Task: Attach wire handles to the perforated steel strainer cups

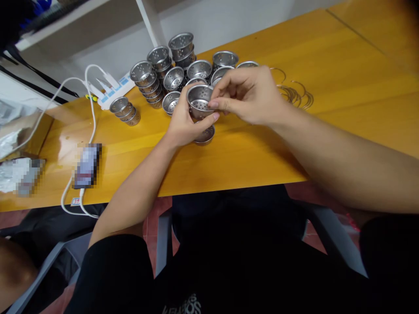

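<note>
My left hand (183, 120) is wrapped around a steel strainer basket (200, 98) with a holed wall and bottom, tilted so that its inside faces me. At the basket's right rim, the thumb and fingers of my right hand (240, 96) are pinched together. What they hold, if anything, is too small to make out. Just below the held basket, another strainer basket (205, 135) rests on the table, partly covered by my left hand. Behind my hands stand several stacks of the same baskets (144, 74). Thin wire hoops (299, 93) lie in a loose pile beyond my right wrist.
A short leaning stack of baskets (126, 111) stands at left, near a white power strip (114, 91) with cables. A phone (87, 165) on a charging cable lies on the wooden table (137, 161). Clear plastic bags (13, 172) are at far left. Part of another person (16, 270) shows at lower left.
</note>
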Available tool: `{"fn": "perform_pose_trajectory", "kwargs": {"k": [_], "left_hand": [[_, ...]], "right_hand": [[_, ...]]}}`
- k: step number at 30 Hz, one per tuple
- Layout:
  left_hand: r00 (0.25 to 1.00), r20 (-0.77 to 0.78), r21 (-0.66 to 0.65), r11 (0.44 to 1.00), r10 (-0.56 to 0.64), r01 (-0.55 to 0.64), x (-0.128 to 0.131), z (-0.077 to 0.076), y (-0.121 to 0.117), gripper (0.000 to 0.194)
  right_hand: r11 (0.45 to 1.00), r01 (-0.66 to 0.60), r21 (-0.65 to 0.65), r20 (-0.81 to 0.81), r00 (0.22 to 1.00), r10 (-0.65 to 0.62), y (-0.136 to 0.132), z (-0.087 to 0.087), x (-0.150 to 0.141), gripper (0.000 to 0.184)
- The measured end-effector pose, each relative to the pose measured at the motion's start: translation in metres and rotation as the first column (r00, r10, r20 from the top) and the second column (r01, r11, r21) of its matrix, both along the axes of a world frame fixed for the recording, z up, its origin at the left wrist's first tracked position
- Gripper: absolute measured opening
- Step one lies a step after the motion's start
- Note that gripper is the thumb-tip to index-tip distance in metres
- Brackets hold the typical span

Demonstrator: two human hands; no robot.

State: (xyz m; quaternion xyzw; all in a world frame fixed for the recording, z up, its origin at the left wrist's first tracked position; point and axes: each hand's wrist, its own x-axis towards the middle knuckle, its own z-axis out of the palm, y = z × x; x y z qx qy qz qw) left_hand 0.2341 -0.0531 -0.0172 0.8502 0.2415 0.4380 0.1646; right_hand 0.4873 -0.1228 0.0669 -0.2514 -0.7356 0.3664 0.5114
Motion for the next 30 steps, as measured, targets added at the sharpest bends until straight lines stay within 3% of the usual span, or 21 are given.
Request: {"fn": "perform_pose_trajectory", "kwargs": {"k": [5,11,16,20,25,30], "left_hand": [[0.998,0.046,0.020,0.999,0.048,-0.049,-0.001,0.002,0.002,0.101],[0.997,0.038,0.016,0.998,0.066,-0.067,-0.002,0.007,-0.004,0.101],[0.993,-0.015,0.019,0.993,0.120,-0.120,-0.002,0.013,-0.010,0.098],[0.988,-0.049,0.011,0.989,0.150,-0.149,0.001,0.024,-0.023,0.098],[0.987,0.017,-0.017,0.987,0.158,-0.157,0.003,0.030,-0.028,0.100],[0.947,0.019,0.013,0.947,0.322,-0.322,-0.020,0.023,-0.003,0.098]], "right_hand": [[0.979,0.161,0.121,0.070,0.983,-0.170,0.001,0.000,0.007,0.036],[0.920,0.084,0.383,0.188,0.968,-0.167,0.016,-0.011,0.016,0.023],[0.904,0.003,0.428,0.305,0.941,-0.147,0.021,-0.021,0.016,0.026],[0.911,-0.005,0.412,0.346,0.926,-0.151,0.017,-0.018,0.015,0.031],[0.906,0.138,0.399,0.252,0.934,-0.253,0.015,-0.005,0.023,0.028],[0.765,0.424,0.485,0.070,0.853,-0.517,0.035,-0.006,0.050,0.019]]}}
